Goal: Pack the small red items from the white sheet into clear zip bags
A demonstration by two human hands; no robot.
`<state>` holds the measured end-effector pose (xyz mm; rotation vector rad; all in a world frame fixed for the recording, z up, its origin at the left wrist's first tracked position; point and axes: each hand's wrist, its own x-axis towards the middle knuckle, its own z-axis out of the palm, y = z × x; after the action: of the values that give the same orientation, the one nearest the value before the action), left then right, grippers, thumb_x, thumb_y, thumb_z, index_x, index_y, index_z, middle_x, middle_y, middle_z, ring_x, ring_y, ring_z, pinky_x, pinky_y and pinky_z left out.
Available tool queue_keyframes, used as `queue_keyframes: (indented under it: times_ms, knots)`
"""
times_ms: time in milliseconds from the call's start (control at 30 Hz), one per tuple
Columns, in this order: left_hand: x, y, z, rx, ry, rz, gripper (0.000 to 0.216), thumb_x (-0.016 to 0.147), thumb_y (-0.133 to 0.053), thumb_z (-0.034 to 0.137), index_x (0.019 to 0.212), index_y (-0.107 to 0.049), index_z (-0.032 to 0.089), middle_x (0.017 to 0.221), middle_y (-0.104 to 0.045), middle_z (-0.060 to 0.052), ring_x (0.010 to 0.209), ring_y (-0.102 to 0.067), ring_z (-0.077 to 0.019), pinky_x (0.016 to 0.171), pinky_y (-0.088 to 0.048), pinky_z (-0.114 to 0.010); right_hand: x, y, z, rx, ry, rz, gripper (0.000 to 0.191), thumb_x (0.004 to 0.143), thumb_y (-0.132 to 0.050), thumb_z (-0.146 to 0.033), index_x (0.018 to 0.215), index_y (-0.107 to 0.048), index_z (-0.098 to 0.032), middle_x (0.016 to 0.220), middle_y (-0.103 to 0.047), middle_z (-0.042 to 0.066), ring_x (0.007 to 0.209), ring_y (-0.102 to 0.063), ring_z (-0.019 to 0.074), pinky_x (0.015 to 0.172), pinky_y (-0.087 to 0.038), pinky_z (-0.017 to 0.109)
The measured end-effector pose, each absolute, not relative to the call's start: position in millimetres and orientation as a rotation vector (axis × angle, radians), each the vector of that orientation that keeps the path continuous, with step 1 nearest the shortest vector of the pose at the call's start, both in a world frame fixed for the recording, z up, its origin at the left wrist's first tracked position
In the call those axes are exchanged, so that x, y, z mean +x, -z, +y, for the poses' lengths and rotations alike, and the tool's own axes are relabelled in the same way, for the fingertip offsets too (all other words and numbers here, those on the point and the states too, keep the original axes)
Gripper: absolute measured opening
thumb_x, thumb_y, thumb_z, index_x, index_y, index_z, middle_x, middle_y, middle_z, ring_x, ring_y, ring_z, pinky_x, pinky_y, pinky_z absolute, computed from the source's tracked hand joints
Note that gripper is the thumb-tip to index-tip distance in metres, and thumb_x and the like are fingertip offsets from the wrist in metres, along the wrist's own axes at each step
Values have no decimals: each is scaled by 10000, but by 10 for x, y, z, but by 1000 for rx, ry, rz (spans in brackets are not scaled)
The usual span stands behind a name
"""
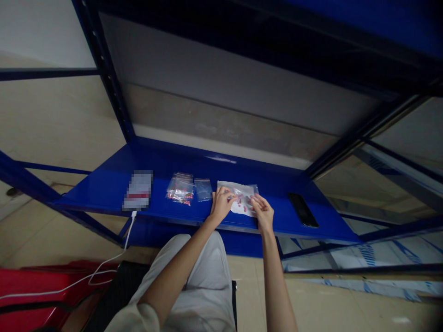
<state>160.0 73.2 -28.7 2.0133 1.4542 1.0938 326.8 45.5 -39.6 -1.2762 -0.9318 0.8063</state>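
A clear plastic bag with small red pieces over white paper lies on the blue shelf. My left hand rests on the bag's left side, fingers curled in a pinch on its edge. On the bag's right side, my right hand has its fingertips pressed to the plastic. Both forearms reach up from my lap.
Left of the hands lie a small empty clear bag and a stack of filled bags with red pieces. A blurred-out device with a white cable sits further left. A black phone lies at the right. A red case is on the floor.
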Motion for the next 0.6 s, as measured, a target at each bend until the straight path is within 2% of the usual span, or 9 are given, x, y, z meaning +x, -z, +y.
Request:
queue_keyframes:
  times_ms: [200,400,600]
  knots:
    - [1607,282,737,2009,-1074,1434,99,779,-585,314,776,-653,242,950,-575,0,964,-473,-162,819,-307,-310,3196,369,466,-1257,-896,-1049,598,518,-783,-326,1057,-599,-143,895,-695,102,826,-647,240,718,-525,353]
    - [1603,270,733,2025,-1013,1449,117,795,-561,327,792,-644,245,960,-580,2,974,-466,-168,801,-305,-311,3177,388,461,-1297,-855,-1127,518,594,-735,-375,1040,-623,-137,775,-705,70,697,-650,206,632,-521,318]
    - [1607,293,728,2047,-1035,1443,145,780,-572,369,768,-655,250,945,-574,4,963,-462,-169,805,-303,-314,3195,398,466,-1359,-725,-1164,342,597,-717,-392,829,-702,-141,858,-697,85,806,-630,228,653,-517,318]
